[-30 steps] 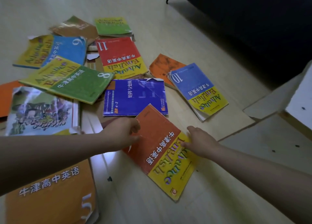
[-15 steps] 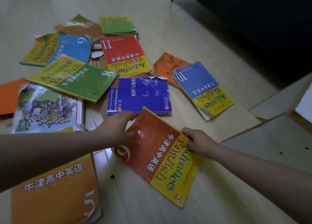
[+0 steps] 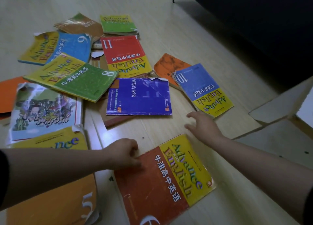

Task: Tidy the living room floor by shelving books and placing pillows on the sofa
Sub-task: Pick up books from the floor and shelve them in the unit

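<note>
The worn orange-and-yellow paperback textbook [image 3: 159,182] lies flat on the pale wooden floor [image 3: 169,29], left hand [image 3: 123,154] fingers pinching its far corner, right hand [image 3: 201,126] fingers spread and empty nearby; it looks light and floppy, so probably better grabbed along the spine.

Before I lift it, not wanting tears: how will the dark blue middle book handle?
The dark blue book looks like a thin paperback, so it will probably sag if held by one corner. Its top edge is already torn and creased, so the cover may rip further.
</note>
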`<state>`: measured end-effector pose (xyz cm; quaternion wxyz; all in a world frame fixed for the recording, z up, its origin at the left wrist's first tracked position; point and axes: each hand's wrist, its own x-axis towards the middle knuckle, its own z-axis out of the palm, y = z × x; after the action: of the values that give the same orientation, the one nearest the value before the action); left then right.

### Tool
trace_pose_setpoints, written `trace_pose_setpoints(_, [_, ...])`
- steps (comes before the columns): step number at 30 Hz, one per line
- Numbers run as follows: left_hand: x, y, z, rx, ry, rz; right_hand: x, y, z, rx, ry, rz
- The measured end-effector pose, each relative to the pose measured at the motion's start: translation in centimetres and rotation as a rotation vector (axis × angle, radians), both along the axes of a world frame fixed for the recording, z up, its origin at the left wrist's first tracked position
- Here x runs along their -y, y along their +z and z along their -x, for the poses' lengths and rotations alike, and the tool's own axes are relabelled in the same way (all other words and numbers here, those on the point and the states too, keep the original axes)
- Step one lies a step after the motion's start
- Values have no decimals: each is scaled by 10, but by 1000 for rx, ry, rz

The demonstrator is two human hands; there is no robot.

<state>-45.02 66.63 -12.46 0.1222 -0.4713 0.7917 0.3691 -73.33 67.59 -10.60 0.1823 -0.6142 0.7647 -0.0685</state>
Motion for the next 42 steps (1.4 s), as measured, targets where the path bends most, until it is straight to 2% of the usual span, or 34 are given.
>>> trace_pose_setpoints(6, [-6, -14, 14, 36, 27, 93, 33, -15, 35, -204, -105, 4])
trace_pose_setpoints(10, [-11, -21, 21, 121, -53, 143, 57, -22, 38, -336, -136, 35])
trace_pose_setpoints(14, [-13, -30, 22, 109, -56, 77, 73, -39, 36, -317, -181, 31])
trace_pose_setpoints(18, [-13, -30, 18, -1, 60, -33, 77, -48, 42, -413, -185, -5])
trace_pose_setpoints(22, [-11, -28, 11, -62, 187, -112, 71, -46, 54, -506, -101, 2])
trace_pose_setpoints(25, [-14, -27, 7, -102, 271, -159, 63, -34, 63, -421, -75, 73])
trace_pose_setpoints(29, [-17, -27, 3, -125, 315, -214, 37, -13, 61, -201, 22, 148])
trace_pose_setpoints(34, [-13, -24, -4, -125, 370, -282, -23, 19, 44, -38, 215, 270])
trace_pose_setpoints(42, [-9, -15, -33, -240, 541, -540, -105, 43, 43, 118, 607, 237])
